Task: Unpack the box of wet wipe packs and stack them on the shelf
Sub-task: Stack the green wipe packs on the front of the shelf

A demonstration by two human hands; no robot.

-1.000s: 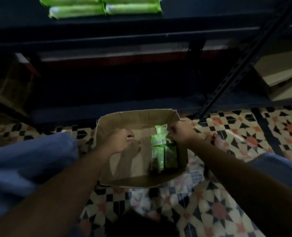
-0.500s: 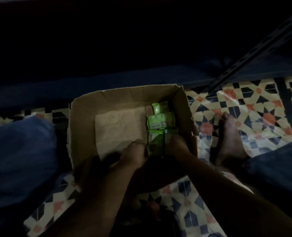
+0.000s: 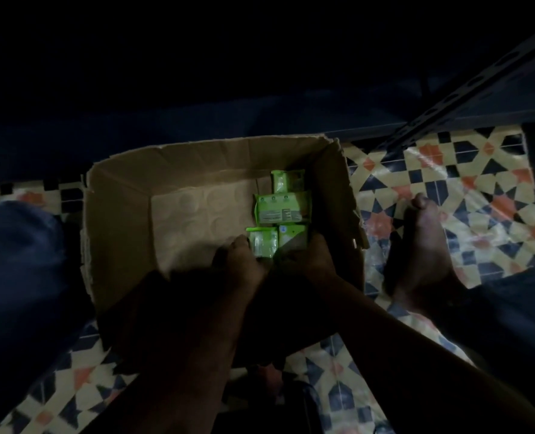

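An open cardboard box (image 3: 119, 214) sits on the tiled floor between my legs. Several green wet wipe packs (image 3: 280, 208) lie along its right inner wall. Both hands reach down into the box's near right corner. My left hand (image 3: 244, 261) touches the left side of the nearest pack (image 3: 261, 245). My right hand (image 3: 310, 261) is against the pack beside it (image 3: 292, 241). The fingertips of both hands are hidden in shadow behind the packs, so their hold is unclear. The rest of the box floor is bare cardboard.
A dark metal shelf rail (image 3: 447, 98) runs diagonally at the upper right, with the low dark shelf edge (image 3: 197, 120) just behind the box. My bare right foot (image 3: 422, 239) rests on the patterned floor right of the box. My blue-trousered knee (image 3: 15, 261) is on the left.
The view tipped down from the shelf to the box. Both hands moved from the box's rim down to the nearest packs in the near right corner.
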